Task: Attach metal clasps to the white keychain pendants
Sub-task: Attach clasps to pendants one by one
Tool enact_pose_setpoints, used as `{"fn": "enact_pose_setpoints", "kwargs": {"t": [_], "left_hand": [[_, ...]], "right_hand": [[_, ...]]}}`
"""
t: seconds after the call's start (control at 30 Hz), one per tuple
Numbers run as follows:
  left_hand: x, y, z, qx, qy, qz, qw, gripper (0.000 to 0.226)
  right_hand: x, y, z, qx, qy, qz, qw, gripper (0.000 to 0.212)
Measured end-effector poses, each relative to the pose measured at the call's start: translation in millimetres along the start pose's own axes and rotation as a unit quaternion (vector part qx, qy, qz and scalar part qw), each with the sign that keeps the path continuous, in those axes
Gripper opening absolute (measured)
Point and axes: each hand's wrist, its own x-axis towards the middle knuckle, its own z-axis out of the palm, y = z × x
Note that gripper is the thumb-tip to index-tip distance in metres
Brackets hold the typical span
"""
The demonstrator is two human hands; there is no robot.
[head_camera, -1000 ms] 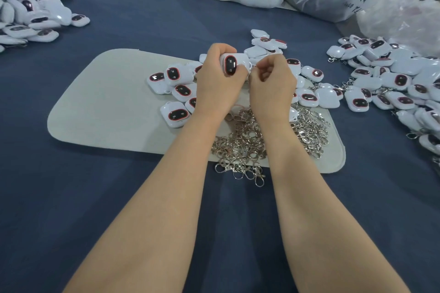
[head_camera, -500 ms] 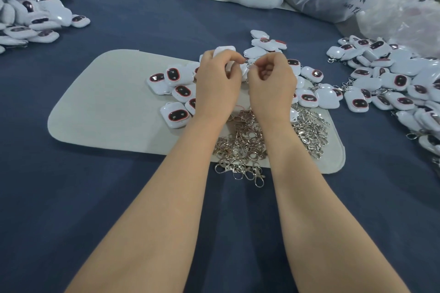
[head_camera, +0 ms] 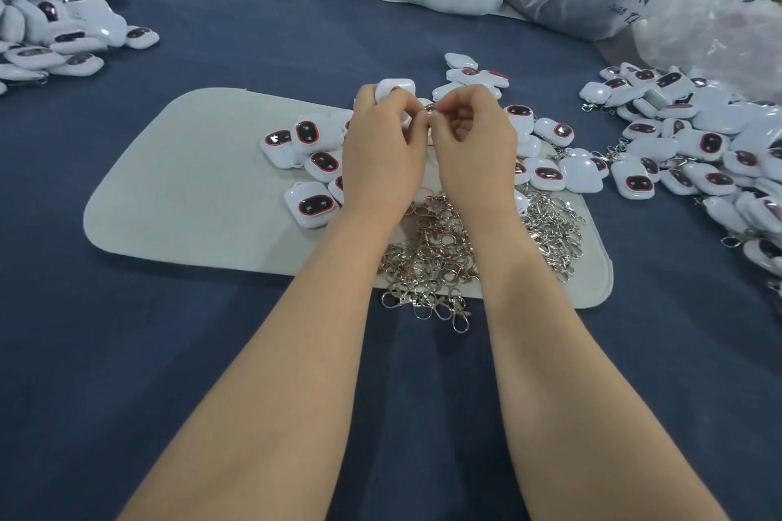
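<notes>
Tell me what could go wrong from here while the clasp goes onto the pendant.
1. The left hand grips the pendant and the right hand pinches the small clasp only at the fingertips. It could slip and fall into the clasp pile directly below, where it would be hard to find.
2. The pile spills over the near edge of the mat, close to both forearms. An arm movement might drag clasps off it.
</notes>
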Motion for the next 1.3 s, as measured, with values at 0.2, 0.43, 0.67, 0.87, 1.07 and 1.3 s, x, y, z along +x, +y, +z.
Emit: {"fn": "enact_pose_setpoints", "kwargs": {"t": [0.2, 0.43, 0.67, 0.87, 1.07, 1.3], "left_hand": [[-0.3, -0.9, 0.6, 0.01, 0.01, 0.005, 1.0, 0.015], [-0.5, -1.5, 0.1, 0.021, 0.013, 0.016, 1.0, 0.016], [-1.5, -1.1, 1.0, 0.01, 0.017, 0.024, 1.0, 0.016], [-1.4, -1.1, 1.1, 0.012, 0.019, 0.022, 1.0, 0.016], [-1.6, -1.1, 0.9, 0.012, 0.016, 0.02, 1.0, 0.016], [-1.4, -1.3, 1.5, 0.009, 0.016, 0.017, 1.0, 0.015]], "right_hand": [[-2.4, -0.7, 0.3, -0.006, -0.007, -0.018, 1.0, 0.008], [-1.8, 0.3, 1.7, 0.017, -0.003, -0.005, 1.0, 0.008], [-1.4, -0.7, 2.6, 0.04, 0.002, 0.01, 0.999, 0.011], [-1.9, -1.3, 1.9, 0.034, -0.002, 0.01, 0.999, 0.008], [-2.3, -2.2, 2.1, 0.034, -0.003, 0.013, 0.999, 0.009], [-1.8, -2.7, 3.1, 0.038, 0.004, 0.012, 0.999, 0.008]]}}
